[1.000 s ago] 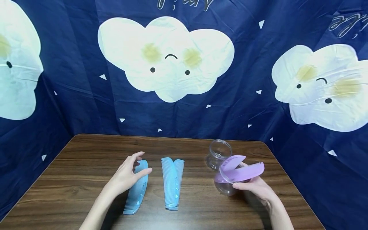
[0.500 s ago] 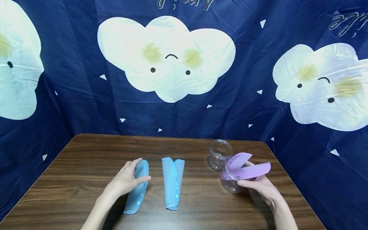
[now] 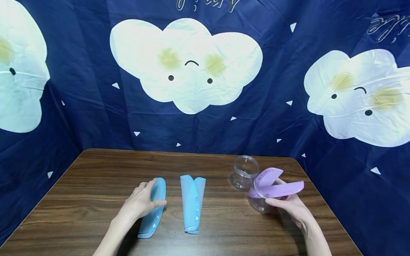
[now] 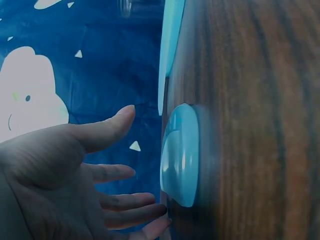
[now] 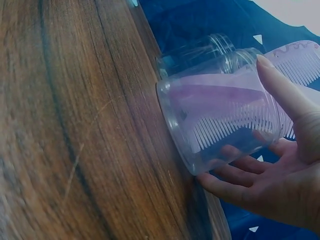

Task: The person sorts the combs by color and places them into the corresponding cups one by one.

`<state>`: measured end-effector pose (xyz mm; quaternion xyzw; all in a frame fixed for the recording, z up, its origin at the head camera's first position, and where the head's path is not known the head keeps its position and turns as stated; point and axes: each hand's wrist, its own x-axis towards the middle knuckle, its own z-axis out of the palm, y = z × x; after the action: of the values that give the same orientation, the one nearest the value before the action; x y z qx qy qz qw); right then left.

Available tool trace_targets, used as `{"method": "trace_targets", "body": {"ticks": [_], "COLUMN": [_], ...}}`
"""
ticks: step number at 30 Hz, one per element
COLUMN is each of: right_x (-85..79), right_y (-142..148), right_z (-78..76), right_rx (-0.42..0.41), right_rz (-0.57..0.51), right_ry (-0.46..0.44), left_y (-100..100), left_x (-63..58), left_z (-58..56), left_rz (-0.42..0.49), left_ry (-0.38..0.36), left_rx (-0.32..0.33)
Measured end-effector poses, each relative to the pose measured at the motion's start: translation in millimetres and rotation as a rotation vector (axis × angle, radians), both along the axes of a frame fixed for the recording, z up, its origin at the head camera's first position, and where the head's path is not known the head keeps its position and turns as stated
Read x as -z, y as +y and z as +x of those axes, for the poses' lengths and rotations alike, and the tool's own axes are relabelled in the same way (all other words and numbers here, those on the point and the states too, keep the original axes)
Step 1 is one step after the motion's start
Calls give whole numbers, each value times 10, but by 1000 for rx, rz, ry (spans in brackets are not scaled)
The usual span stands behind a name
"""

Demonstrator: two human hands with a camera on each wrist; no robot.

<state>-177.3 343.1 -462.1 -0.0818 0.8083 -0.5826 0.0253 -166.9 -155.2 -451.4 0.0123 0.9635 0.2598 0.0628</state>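
Fingers apart, our left hand has settled closer over the leftmost blue plastic comb on the brown wood-grain bench, bringing it within reach yet ungripped, while our right hand, clamped round the clear plastic jar of purple combs, has shifted rightward.

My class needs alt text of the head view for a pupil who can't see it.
A person's right hand grips a clear jar holding two purple combs; the left hand is at a blue comb on a wooden table. Two more blue combs overlap between the hands; a second clear jar stands beyond the first. Behind hangs blue cloth with white clouds.
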Motion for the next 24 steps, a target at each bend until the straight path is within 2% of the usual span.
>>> {"method": "trace_targets", "body": {"ticks": [7, 15, 24], "right_x": [-7, 14, 19], "right_y": [-16, -25, -6], "right_z": [18, -2, -23], "right_rx": [72, 91, 132], "right_rz": [19, 14, 4], "right_ry": [-19, 0, 9], "left_y": [60, 78, 123], "left_x": [43, 78, 64], "left_z": [25, 13, 21], "left_rz": [-71, -127, -137], "left_ry": [7, -23, -27], "left_rx": [-15, 1, 1]}}
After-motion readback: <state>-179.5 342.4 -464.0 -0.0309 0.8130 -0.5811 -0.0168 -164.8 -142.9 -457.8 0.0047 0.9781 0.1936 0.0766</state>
